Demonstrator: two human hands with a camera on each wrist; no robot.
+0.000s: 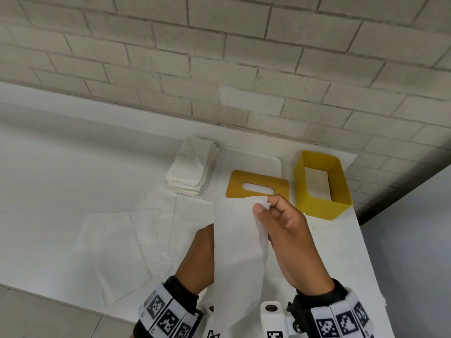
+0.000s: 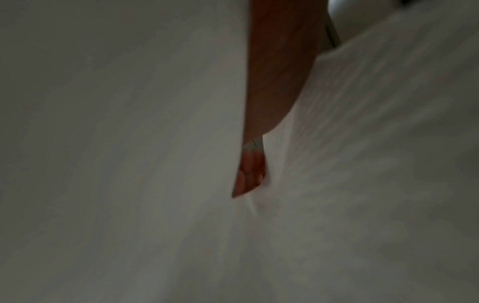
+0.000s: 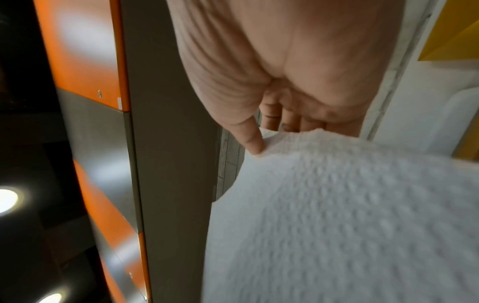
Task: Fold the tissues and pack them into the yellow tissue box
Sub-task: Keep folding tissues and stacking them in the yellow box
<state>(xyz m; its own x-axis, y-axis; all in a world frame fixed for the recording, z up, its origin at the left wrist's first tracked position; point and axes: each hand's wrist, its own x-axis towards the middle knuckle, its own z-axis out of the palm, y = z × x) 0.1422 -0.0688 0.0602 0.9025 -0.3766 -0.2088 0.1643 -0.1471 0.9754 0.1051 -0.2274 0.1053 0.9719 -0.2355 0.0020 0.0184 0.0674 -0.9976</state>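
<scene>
My right hand pinches the top right corner of a white tissue and holds it up in front of me. In the right wrist view the thumb presses that tissue against the fingers. My left hand is behind the tissue's left edge, its fingers hidden there. In the left wrist view, its fingertips are tucked into the tissue, which creases around them. The open yellow tissue box stands at the far right. Its slotted yellow lid lies flat beside it.
A stack of folded tissues sits near the brick wall, left of the lid. Several unfolded tissues lie flat on the white table at the left. The table's right edge runs just past the box.
</scene>
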